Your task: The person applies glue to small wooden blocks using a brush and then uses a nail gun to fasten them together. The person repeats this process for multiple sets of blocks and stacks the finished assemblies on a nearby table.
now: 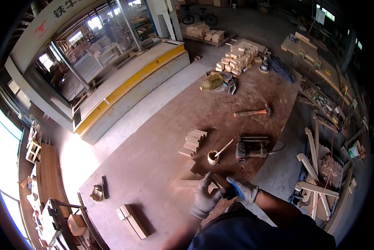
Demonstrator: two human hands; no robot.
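Both gloved hands meet low over the brown worktable (162, 137); the left hand (205, 196) and right hand (243, 189) grip a dark wooden piece (218, 181); just beyond stand a glue pot with a brush (214, 156), stacked wood blocks (193, 141), a power tool (251, 148); farther off lies a hammer (252, 112).

Woodworking shop: big workbench (153, 166), stacked wood blocks (237, 56), hammer (252, 112), power tool (251, 149), press machine (112, 83).

Sign (49, 21): upper left of frame, long pale curved band across top of large machine, dark characters, small red mark at its left end.

Packages, labels, screens: none discernible on workbench or elsewhere at this picture size.
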